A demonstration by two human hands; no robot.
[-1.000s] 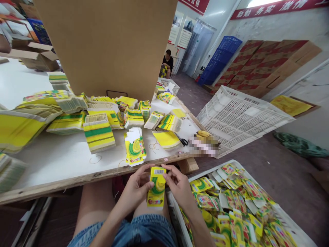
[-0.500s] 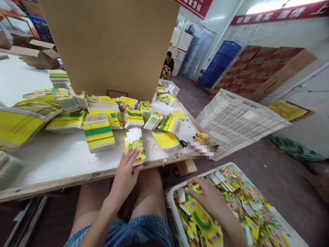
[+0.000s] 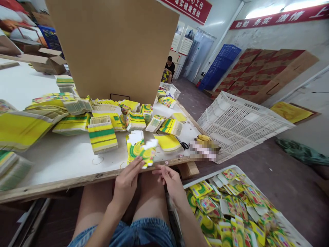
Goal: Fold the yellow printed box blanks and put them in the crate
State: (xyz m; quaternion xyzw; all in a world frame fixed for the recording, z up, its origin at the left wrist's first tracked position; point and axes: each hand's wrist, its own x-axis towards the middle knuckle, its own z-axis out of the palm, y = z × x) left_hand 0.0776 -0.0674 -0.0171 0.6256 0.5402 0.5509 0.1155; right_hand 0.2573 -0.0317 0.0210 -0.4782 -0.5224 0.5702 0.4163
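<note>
My left hand [image 3: 128,180] pinches a flat yellow-and-green carton blank [image 3: 148,153] at the table's front edge, lifting it off a small pile of the same blanks [image 3: 134,145]. My right hand [image 3: 168,180] hovers just right of it over my knees, fingers apart, holding nothing. A white crate [image 3: 290,224] on the floor to my right holds several folded yellow cartons [image 3: 226,212].
Several stacks of flat yellow-green blanks [image 3: 102,135] cover the white table [image 3: 61,157], with scissors [image 3: 183,144] and bananas [image 3: 205,140] near its right corner. A big cardboard sheet [image 3: 113,48] stands behind. An empty white crate [image 3: 239,120] leans on the floor; a person [image 3: 168,68] sits far off.
A second ago both hands held a folded carton. My right hand dropped it into the crate and came back; my left hand reached to the pile and picked up a flat blank.
</note>
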